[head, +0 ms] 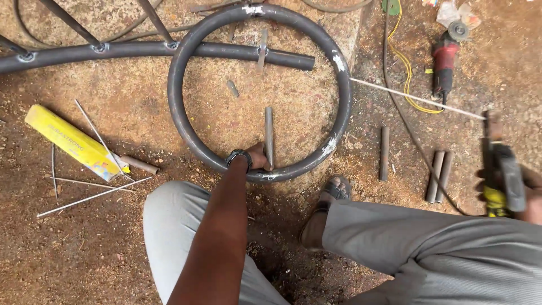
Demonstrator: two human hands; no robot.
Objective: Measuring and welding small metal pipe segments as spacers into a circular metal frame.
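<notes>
We are holding a short steel bar (269, 138), a slim grey round rod standing lengthwise inside a large ring of dark steel pipe (186, 51), its near end meeting the ring's lower curve where pale weld marks are showing. Our left hand (257, 157) is gripping the bar's lower end, fingers wrapped around it, the arm reaching straight forward with a dark wristwatch (239, 155) on the wrist. Our right hand (528, 197) is sitting well apart at the far right edge, closed on a black-and-yellow electrode holder (502, 175), from which a long thin welding rod (418, 99) is slanting up toward the ring's right side; the hand itself is mostly cut off and blurred.

We are crouching over rough reddish-brown earth, grey trousers on both knees and a sandalled foot (330, 195) just below the ring. A straight dark pipe (113, 51) is crossing the ring's upper part. Three more short bars (384, 152) are lying to the ring's right. A red angle grinder (445, 62) is lying beyond them beside a yellow cable (407, 68). To the left a yellow box (70, 141) is lying among loose thin rods (93, 197).
</notes>
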